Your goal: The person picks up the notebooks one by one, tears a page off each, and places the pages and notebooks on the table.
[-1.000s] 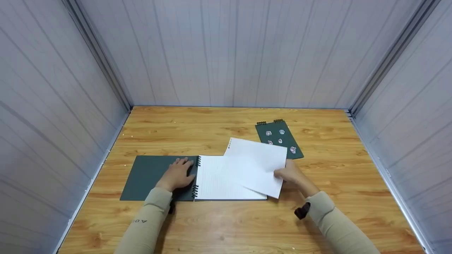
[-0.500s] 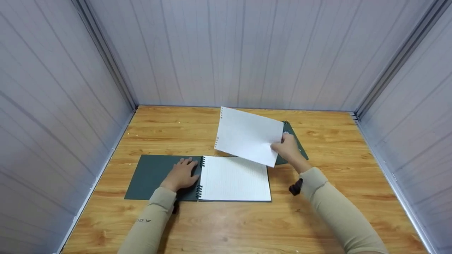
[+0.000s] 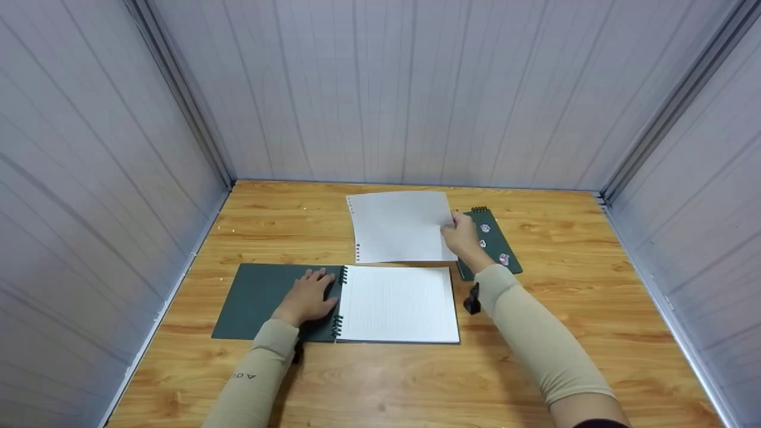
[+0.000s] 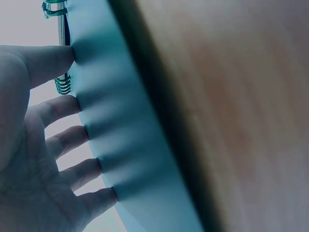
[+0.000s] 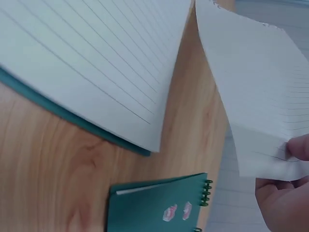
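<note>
A spiral notebook (image 3: 398, 304) lies open on the table, its dark green cover (image 3: 255, 300) turned out to the left and a lined page on top at right. My left hand (image 3: 306, 297) rests with spread fingers on the cover beside the black spiral binding; in the left wrist view its fingertips (image 4: 91, 169) press on the green cover. Beyond the notebook, my right hand (image 3: 462, 235) pinches the right edge of a loose sheet of paper (image 3: 401, 229) with torn binding holes along its left side. The right wrist view shows the thumb (image 5: 300, 147) on the lined sheet, fingers underneath.
A smaller green spiral notepad (image 3: 496, 249) with several stickers lies at the right, partly behind my right hand. Pale panel walls (image 3: 380, 89) enclose the wooden table (image 3: 380, 380) at the back and both sides. Small white scraps lie at the table's left.
My right hand has carried the loose sheet from over the notebook's page to behind the notebook, and the sheet has levelled out. The left hand stays on the cover.
</note>
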Tool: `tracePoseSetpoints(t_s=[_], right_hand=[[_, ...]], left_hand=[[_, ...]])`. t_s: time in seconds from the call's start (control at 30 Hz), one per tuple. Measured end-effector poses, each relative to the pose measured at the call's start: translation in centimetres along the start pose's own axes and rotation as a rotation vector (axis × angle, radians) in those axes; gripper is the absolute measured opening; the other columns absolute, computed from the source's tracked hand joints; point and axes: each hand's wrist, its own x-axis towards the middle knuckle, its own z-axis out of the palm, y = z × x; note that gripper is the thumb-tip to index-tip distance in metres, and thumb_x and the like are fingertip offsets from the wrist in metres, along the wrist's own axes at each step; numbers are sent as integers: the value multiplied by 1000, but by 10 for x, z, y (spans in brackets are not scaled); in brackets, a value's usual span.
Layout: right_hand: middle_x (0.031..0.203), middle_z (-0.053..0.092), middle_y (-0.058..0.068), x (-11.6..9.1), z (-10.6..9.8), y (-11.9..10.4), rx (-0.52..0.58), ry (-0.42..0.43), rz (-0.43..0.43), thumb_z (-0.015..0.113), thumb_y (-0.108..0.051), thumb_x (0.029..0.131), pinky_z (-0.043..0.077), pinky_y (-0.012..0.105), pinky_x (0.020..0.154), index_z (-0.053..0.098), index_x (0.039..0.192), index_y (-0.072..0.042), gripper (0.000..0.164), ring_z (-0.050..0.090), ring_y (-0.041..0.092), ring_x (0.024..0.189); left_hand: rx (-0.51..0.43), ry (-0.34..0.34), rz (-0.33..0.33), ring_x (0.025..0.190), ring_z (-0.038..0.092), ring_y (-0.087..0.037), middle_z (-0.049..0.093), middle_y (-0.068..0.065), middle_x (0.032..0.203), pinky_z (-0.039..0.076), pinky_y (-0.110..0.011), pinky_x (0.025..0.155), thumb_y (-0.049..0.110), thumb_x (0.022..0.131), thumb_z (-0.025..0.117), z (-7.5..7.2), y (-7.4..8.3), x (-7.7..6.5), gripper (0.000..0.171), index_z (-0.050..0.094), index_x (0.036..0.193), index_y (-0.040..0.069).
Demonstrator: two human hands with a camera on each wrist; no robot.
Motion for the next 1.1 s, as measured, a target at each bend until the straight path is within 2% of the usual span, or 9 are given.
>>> tracePoseSetpoints(t_s=[0.23, 0.37, 0.43, 0.5, 0.6, 0.77, 0.9, 1.0, 1.1], right_hand=[[157, 55, 29, 5, 19, 14, 37, -81, 7, 38, 1, 109, 43, 53, 126, 54, 151, 10, 46, 49, 40, 152], [125, 60, 29, 8, 30, 25, 42, -110, 5, 37, 0, 110, 48, 42, 99, 57, 126, 13, 29, 58, 35, 116], [122, 59, 28, 9, 34, 31, 28, -108, 13, 37, 0, 110, 48, 42, 99, 56, 120, 13, 25, 55, 33, 113], [136, 60, 32, 10, 35, 34, 22, -117, 35, 36, 0, 111, 48, 47, 116, 56, 131, 13, 32, 57, 36, 130], [164, 48, 30, 11, 36, 38, 33, -121, 75, 32, -2, 111, 33, 54, 132, 48, 155, 10, 48, 41, 39, 158], [167, 45, 27, 12, 36, 42, 68, -65, 133, 32, -5, 113, 32, 53, 133, 43, 161, 7, 50, 38, 41, 160], [153, 55, 32, 13, 40, 43, 71, -15, 87, 32, -1, 111, 42, 53, 123, 52, 147, 11, 43, 51, 40, 145], [151, 56, 35, 14, 44, 42, 86, -23, 41, 32, 3, 110, 44, 53, 120, 52, 145, 14, 42, 52, 39, 141], [160, 49, 34, 15, 49, 42, 83, -71, 55, 33, 1, 111, 38, 52, 129, 44, 156, 13, 48, 46, 41, 153]], left_hand=[[8, 2, -8, 161, 31, -54, 42, -27, 170, 28, -73, 128, 30, 108, 66, 2, 0, 1, 59, 53, 159, 3], [2, 3, -8, 161, 30, -54, 42, -26, 170, 27, -73, 128, 30, 108, 66, 1, 0, 1, 59, 53, 159, 4], [1, 5, -6, 161, 30, -54, 42, -26, 170, 27, -73, 128, 30, 108, 66, 1, -1, 1, 59, 53, 159, 4], [1, 8, -2, 161, 30, -54, 42, -27, 170, 27, -74, 128, 30, 108, 66, 1, -1, 1, 59, 53, 159, 3], [-5, 9, -2, 161, 29, -54, 42, -27, 170, 27, -74, 128, 29, 108, 66, -1, 0, 0, 59, 53, 159, 3], [-18, -1, 3, 162, 28, -54, 40, -27, 171, 25, -73, 129, 29, 108, 65, -1, 1, -2, 60, 52, 160, 3], [-20, -6, 3, 162, 28, -54, 40, -27, 171, 26, -73, 129, 30, 109, 65, -1, 1, -2, 60, 51, 161, 3], [-8, -4, 2, 161, 29, -54, 41, -27, 171, 26, -73, 129, 30, 108, 65, -1, 1, -2, 60, 52, 161, 4], [0, -1, 4, 161, 30, -54, 41, -27, 170, 27, -73, 128, 30, 108, 65, 0, 1, -3, 60, 52, 161, 4]])
